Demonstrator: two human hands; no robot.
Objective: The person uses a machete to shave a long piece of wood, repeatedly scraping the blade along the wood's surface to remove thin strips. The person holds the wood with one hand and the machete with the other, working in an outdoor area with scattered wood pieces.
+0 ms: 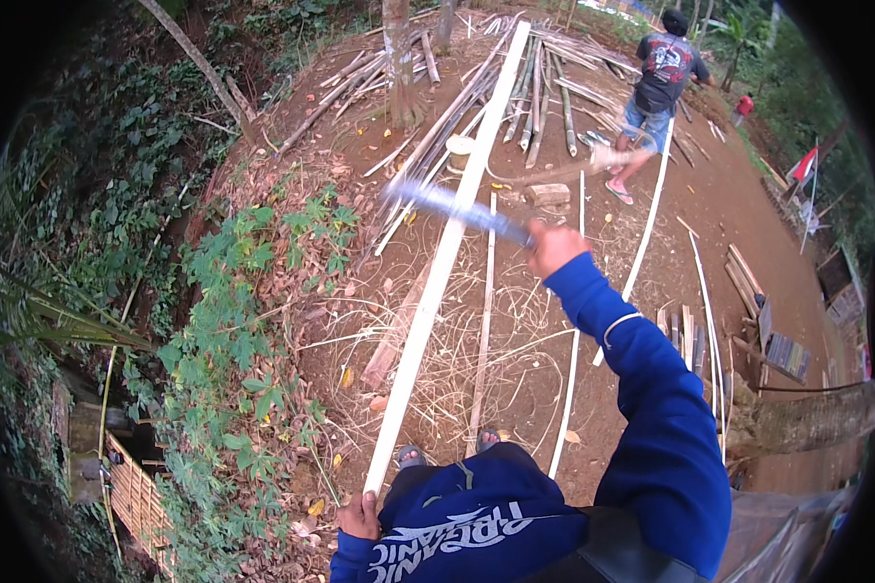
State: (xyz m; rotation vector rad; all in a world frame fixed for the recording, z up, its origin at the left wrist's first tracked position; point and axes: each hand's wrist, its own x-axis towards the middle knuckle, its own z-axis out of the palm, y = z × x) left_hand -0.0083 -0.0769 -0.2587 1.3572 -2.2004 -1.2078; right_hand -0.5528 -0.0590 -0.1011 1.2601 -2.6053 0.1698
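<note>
A long, pale split bamboo strip (420, 330) runs from beside my waist away toward the pile ahead. Its near end is gripped in my left hand (360, 517), low at the left of my body. My right hand (555, 249) is raised out in front, closed round the handle of a machete (447, 202). The blade points left and is smeared by motion. It crosses over the strip in the picture; whether it touches the strip I cannot tell.
Curly bamboo shavings (515, 335) litter the soil by my feet. Bamboo poles (538, 97) are heaped ahead near a tree trunk (399, 63). A wooden block (547, 194) lies nearby. Another person (663, 83) stands at the far right. Leafy plants (228, 330) cover the left slope.
</note>
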